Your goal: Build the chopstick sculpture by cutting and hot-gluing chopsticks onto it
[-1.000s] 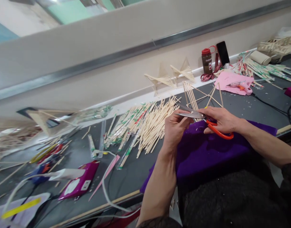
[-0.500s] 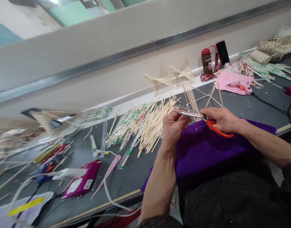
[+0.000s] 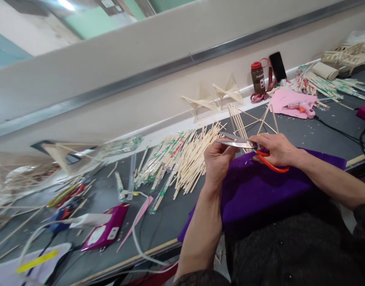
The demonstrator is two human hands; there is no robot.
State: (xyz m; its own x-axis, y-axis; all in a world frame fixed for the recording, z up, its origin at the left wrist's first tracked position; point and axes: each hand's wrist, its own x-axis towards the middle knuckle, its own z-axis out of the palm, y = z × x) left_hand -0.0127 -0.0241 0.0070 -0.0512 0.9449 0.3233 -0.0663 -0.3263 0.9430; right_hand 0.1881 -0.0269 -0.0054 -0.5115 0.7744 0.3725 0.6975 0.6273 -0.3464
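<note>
Left forearm point(image 3: 202, 222): climbs steeply from a dark sleeve point(image 3: 200, 278) at the lower edge, leaning slightly right.
Left hand point(image 3: 216, 163): raised at the forward edge of the purple cloth point(image 3: 260, 194), back of the hand turned partly outward, wrist nearly straight.
Left fingers: curled in toward the thumb, close under the blades; a small pale bit shows at the blades, but whether the fingers grip it I cannot tell.
Right forearm point(image 3: 325, 172): comes in from the right edge, sloping up and leftward above the cloth.
Right hand point(image 3: 274, 149): knuckles up, across from the left one and a little apart from it.
Right fingers: bent around the handles, closed on the scissors, thumb side near the pivot.
Scissors point(image 3: 240, 144): held between the hands above the cloth, points toward the left hand, blades parted in a narrow V; an orange-red handle loop hangs below the right palm.
Sticks point(image 3: 193, 163): a loose pile on the dark table point(image 3: 164, 226), just beyond and left of the left hand.
Stick frame point(image 3: 238, 121): on the table, beyond the scissors.
</note>
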